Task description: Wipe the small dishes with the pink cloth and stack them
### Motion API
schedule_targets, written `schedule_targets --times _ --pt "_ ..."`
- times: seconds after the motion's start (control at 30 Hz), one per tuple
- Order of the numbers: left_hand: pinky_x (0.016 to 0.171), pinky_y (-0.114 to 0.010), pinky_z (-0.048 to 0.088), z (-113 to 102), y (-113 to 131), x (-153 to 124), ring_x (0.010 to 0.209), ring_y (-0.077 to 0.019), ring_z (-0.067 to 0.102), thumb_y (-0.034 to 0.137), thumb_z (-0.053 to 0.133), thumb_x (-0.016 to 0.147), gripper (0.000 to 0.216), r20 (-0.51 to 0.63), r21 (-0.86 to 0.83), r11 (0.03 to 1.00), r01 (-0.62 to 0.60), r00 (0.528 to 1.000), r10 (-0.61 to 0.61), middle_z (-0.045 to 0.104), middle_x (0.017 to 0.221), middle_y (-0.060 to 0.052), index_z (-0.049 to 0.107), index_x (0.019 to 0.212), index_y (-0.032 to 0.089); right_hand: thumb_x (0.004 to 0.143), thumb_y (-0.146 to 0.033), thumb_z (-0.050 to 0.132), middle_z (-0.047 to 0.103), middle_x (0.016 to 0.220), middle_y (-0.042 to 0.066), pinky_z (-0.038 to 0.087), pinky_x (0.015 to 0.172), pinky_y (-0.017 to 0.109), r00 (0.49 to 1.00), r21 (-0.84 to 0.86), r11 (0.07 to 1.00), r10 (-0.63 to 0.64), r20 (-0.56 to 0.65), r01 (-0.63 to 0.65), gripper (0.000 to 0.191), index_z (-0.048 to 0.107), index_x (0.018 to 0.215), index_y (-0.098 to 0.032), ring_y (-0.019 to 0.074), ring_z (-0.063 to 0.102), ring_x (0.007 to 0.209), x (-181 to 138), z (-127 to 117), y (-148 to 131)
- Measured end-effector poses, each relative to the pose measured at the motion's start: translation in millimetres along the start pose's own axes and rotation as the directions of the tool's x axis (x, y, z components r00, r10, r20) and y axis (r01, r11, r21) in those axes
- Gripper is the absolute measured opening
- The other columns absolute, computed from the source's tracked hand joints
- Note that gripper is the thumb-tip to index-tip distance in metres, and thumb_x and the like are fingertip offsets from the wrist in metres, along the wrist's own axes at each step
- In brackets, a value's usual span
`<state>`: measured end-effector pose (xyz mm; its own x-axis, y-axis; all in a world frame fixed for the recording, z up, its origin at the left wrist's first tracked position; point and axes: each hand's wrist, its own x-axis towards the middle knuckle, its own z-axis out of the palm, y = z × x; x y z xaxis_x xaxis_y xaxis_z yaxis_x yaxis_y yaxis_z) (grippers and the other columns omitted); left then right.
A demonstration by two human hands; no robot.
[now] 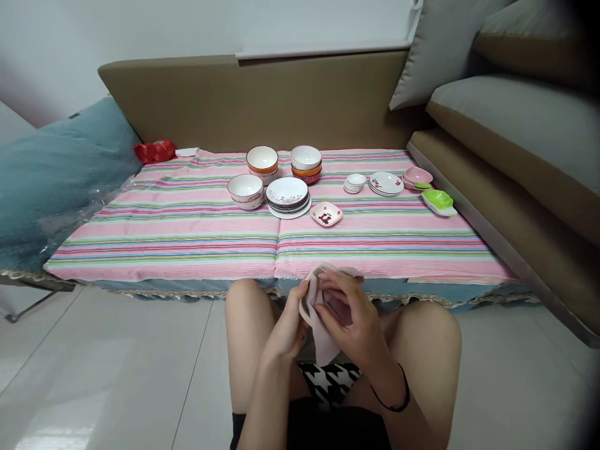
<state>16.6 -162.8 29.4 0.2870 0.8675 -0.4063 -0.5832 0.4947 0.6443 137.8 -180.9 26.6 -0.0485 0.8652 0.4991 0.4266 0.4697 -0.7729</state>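
Observation:
Both my hands are above my lap, between my knees, holding a pale pink cloth (323, 344). My left hand (288, 331) grips its left side, thumb up against the fabric. My right hand (349, 315) wraps over its top and right side; something may be inside the cloth, but I cannot tell. A black band sits on my right wrist. Ahead on a pink striped mat (187, 231) stand three white bowls or bowl stacks (245, 189), a stack of plates (287, 195) and a small pink square dish (326, 214).
Small white saucers (355, 182), flat plates (386, 184), pink dishes (417, 177) and a green dish (439, 201) lie at the mat's right. A red object (155, 150) sits at the back left. A teal cushion (56, 169) is left, sofa cushions right, tiled floor below.

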Motion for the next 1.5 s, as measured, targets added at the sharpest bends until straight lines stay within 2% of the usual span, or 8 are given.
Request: schedule_targets --times 0.27,0.57,0.7,0.8,0.9,1.23,1.37,1.5 --pt "0.054 -0.022 0.038 -1 3 1 0.058 -0.0121 0.052 0.030 0.064 0.076 0.015 -0.044 0.061 0.996 0.069 0.997 -0.066 0.060 0.062 0.002 0.068 0.077 0.016 0.082 -0.016 0.057 0.057 0.115 0.009 0.055 0.078 0.034 0.960 0.202 0.940 0.279 0.002 -0.274 0.057 0.036 0.134 -0.028 0.0139 0.063 0.080 9 -6 5" --pt "0.080 -0.025 0.041 4 4 -2 0.098 -0.0186 0.056 0.017 0.058 0.075 0.033 0.058 0.252 0.967 -0.027 0.998 0.013 0.065 0.105 -0.003 0.064 0.107 0.020 0.089 -0.018 0.047 0.055 0.115 0.007 0.054 0.081 0.032 0.973 0.289 0.930 0.206 0.103 -0.227 0.040 0.042 0.129 -0.027 0.0146 0.062 0.092 14 -13 9" --pt "0.065 -0.023 0.038 3 5 -2 0.076 -0.0162 0.055 0.014 0.053 0.069 0.038 -0.001 0.229 0.972 0.044 0.999 -0.045 0.065 0.086 -0.002 0.065 0.105 0.018 0.087 -0.021 0.053 0.056 0.122 0.008 0.043 0.102 0.044 0.988 0.121 0.982 0.151 -0.044 -0.145 0.036 0.051 0.123 -0.026 0.0216 0.051 0.118 21 -27 19" --pt "0.059 -0.022 0.035 4 7 -3 0.070 -0.0151 0.053 0.015 0.053 0.069 0.041 -0.020 0.236 0.968 0.082 0.997 -0.080 0.065 0.080 -0.002 0.064 0.108 0.019 0.085 -0.025 0.057 0.055 0.129 0.008 0.041 0.104 0.046 0.985 0.011 0.986 0.167 0.039 -0.167 0.040 0.053 0.124 -0.025 0.0241 0.049 0.123 26 -39 28" --pt "0.067 -0.023 0.037 3 8 -3 0.079 -0.0170 0.054 0.015 0.051 0.070 0.041 0.017 0.262 0.964 0.049 0.998 -0.056 0.066 0.087 -0.002 0.065 0.108 0.020 0.084 -0.026 0.060 0.063 0.117 0.007 0.050 0.092 0.041 0.968 0.043 0.983 0.168 0.187 -0.178 0.029 0.063 0.112 -0.024 0.0227 0.059 0.110 27 -45 35" --pt "0.094 -0.033 0.036 -2 5 -4 0.107 -0.0229 0.050 0.015 0.050 0.077 0.030 0.140 0.476 0.879 -0.019 0.989 -0.054 0.063 0.102 -0.003 0.066 0.102 0.021 0.089 -0.023 0.053 0.064 0.100 0.005 0.047 0.079 0.039 0.983 -0.252 0.952 -0.157 0.095 0.176 0.022 0.071 0.099 -0.032 0.0216 0.057 0.095 45 -35 19" --pt "0.098 -0.031 0.034 3 9 -6 0.118 -0.0230 0.045 0.015 0.053 0.077 0.034 0.140 0.410 0.912 -0.007 0.989 -0.055 0.063 0.111 -0.002 0.066 0.107 0.022 0.090 -0.026 0.053 0.056 0.064 0.002 0.038 0.063 0.032 0.983 -0.436 0.884 -0.114 0.145 0.167 0.021 0.073 0.095 -0.027 0.0183 0.052 0.067 51 -24 8" --pt "0.094 -0.028 0.036 5 11 -8 0.112 -0.0238 0.050 0.014 0.056 0.075 0.028 0.103 0.319 0.948 -0.007 0.994 -0.027 0.066 0.103 -0.003 0.069 0.100 0.020 0.090 -0.025 0.051 0.066 0.070 0.002 0.040 0.064 0.030 0.986 -0.405 0.914 0.050 0.161 0.019 0.021 0.070 0.097 -0.024 0.0179 0.058 0.066 49 -17 8"
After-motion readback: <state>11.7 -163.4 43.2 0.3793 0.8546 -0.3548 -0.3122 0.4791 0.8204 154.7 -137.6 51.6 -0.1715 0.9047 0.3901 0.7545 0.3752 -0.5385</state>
